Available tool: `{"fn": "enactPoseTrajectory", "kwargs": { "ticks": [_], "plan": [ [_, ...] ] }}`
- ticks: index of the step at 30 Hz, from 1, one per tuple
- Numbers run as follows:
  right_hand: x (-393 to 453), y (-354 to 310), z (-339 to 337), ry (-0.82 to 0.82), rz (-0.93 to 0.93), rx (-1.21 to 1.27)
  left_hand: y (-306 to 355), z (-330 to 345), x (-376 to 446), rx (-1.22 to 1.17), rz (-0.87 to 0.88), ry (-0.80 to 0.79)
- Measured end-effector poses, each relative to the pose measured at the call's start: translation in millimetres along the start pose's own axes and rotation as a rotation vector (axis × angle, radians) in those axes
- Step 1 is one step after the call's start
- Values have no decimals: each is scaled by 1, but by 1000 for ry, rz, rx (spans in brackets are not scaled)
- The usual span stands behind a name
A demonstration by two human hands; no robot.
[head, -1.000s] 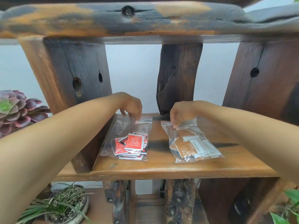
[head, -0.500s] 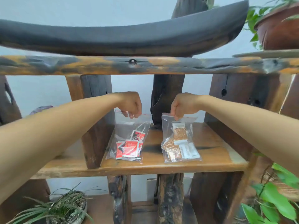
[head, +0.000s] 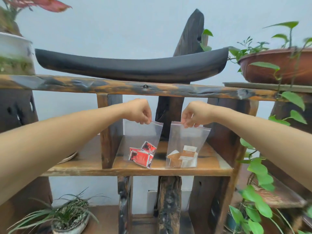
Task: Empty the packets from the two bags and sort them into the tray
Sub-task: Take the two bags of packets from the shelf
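Observation:
My left hand [head: 141,112] pinches the top edge of a clear zip bag [head: 143,134] that hangs upright with red packets [head: 141,156] bunched at its bottom. My right hand [head: 192,114] pinches the top edge of a second clear zip bag [head: 187,137] holding brown and white packets [head: 183,157]. Both bags hang just above the wooden shelf [head: 135,170], side by side in front of a dark post. No tray is in view.
A long dark curved wooden piece [head: 131,68] rests on the upper beam [head: 118,87] above my hands. Potted plants stand at the upper left [head: 15,53], upper right [head: 276,65], lower left [head: 67,218] and lower right [head: 256,191]. Upright posts flank the shelf bay.
Both hands have lifted the bags by their tops from lying flat on the shelf to hanging upright; the packets slid to the bottoms. The view has tilted upward.

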State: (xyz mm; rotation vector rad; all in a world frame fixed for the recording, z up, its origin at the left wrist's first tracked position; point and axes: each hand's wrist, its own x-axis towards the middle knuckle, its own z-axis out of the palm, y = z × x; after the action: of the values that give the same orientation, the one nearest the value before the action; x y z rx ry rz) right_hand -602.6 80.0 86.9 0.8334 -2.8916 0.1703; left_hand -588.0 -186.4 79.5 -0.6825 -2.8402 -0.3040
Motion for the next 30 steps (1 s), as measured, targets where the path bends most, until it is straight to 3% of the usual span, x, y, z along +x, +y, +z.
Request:
{"fn": "enactPoseTrajectory", "kwargs": {
  "ticks": [10, 19, 30],
  "plan": [
    [-77, -28, -30, 22, 16, -18, 41, -26, -30, -51, 42, 29],
    [-186, -46, -28, 57, 35, -40, 69, 18, -68, -229, 210, -51],
    [-293, -79, 5, 212, 318, 53, 108, 70, -110, -471, 417, -36]
  ]
}}
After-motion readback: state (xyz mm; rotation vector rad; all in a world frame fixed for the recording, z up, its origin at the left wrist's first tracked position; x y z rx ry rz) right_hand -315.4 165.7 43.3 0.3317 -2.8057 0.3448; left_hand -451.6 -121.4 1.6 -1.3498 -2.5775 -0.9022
